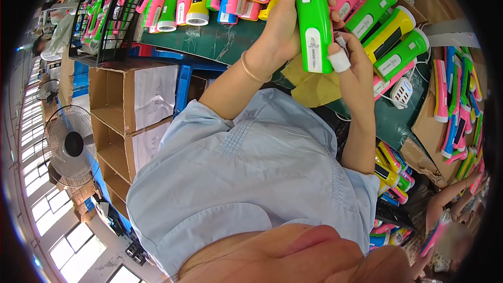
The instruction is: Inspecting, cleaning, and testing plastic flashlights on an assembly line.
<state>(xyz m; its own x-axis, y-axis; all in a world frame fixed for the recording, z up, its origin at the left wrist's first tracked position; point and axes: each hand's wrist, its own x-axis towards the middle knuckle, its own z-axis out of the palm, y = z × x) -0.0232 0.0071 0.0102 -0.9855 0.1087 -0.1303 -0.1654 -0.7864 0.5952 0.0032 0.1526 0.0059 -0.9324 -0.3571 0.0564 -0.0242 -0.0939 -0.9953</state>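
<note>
Head view: a person in a light blue top holds a green torch [314, 26] up over the near side of a green surface [207, 44]. The left hand [285, 23] is wrapped round the torch, with its thumb on the front, so I think this hand carries most of the weight. The right hand [355, 71] is bent in narrow at the torch's right side, its thumb by the lower end; I cannot tell how hard it grips. Something small and dark is by its fingers, too small to name. Both thumbs wear white wraps, maybe to keep the skin from getting sore. The torch's flat pale label faces the person, perhaps so it is easy to look at. A yellow cloth [314, 90] lies just below, maybe as a soft spot. More torches lie close together in a row at the far side, maybe so they are easy to reach. On the right, a yellow torch [390, 34] and its neighbours lie near the right hand, and a white charger block [402, 93] with cords sits near the edge, so moving that way looks tight. To the left there is more room, up to a black basket [84, 61] of torches.
</note>
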